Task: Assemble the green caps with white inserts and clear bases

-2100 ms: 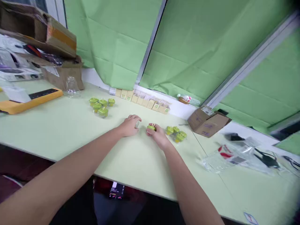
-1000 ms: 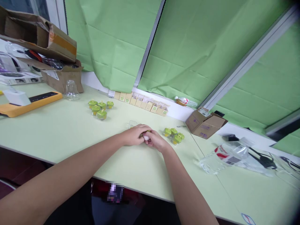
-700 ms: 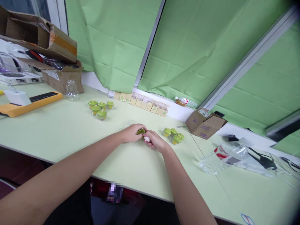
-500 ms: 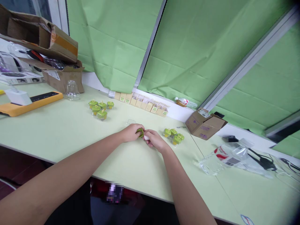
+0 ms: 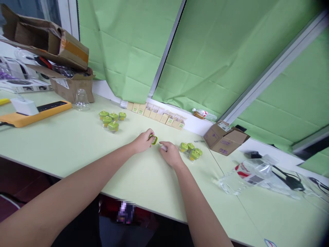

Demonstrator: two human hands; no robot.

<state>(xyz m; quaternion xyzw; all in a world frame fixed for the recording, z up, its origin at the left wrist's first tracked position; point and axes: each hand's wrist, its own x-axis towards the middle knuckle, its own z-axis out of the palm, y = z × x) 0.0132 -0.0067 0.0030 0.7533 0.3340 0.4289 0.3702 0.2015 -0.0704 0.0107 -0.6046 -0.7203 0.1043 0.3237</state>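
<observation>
Presumably for easy reach, five small clear plastic cups with green lids [image 5: 107, 119] stand bunched on the pale green tabletop [image 5: 77, 147], left of both hands. The left hand [image 5: 144, 141] has thumb and fingers clamped on a square green plastic lid [image 5: 156, 140], tipped on edge above the table, perhaps to leave its rim uncovered. The right hand [image 5: 171, 154] curls round a small pinkish-white object [image 5: 163, 148], its forefinger stretched toward the lid but apart from it, probably left free by the other fingers' grip. Four more green-lidded clear cups [image 5: 194, 154] sit close together just right of that hand, seemingly grouped on purpose.

Behind the left hand, only a faint edge of something transparent shows. The lid's inside is too small to read; fingers cover most of the pinkish-white object, so I cannot identify it.
</observation>
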